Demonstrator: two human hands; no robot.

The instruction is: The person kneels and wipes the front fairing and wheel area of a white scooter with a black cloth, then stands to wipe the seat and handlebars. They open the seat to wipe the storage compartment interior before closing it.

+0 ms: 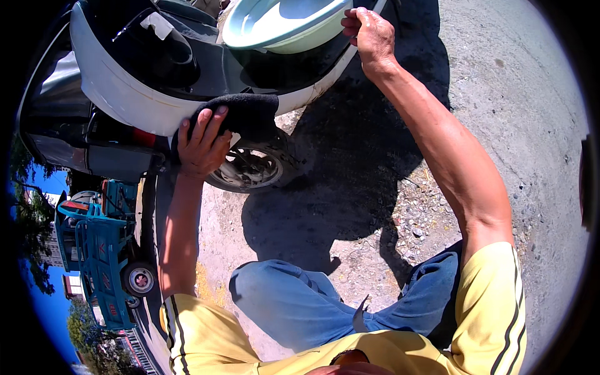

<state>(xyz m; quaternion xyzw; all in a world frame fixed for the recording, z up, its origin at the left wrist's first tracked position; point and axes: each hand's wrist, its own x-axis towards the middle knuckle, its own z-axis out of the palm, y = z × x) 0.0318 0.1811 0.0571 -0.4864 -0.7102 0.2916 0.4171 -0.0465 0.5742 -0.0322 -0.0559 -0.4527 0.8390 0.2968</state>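
A white and black scooter point(128, 94) stands at the upper left, its wheel point(250, 167) resting on the ground. My left hand point(205, 142) holds a dark black cloth point(250, 112) against the lower edge of the white body panel, fingers laid over the cloth. On the scooter's footboard sits a pale green basin point(300, 36), cut off by the top of the picture. Just right of the basin's rim is my right hand point(375, 40), with its fingers curled closed. Whether those fingers grip the rim, the panel edge or something small is hidden.
Rough ground point(500, 81) with scattered gravel point(415, 219) spreads to the right. The scooter and I cast a dark shadow point(350, 150) in the middle. A blue three-wheeled cargo vehicle point(103, 262) stands at the left, near trees. My bent knees point(281, 294) are close below.
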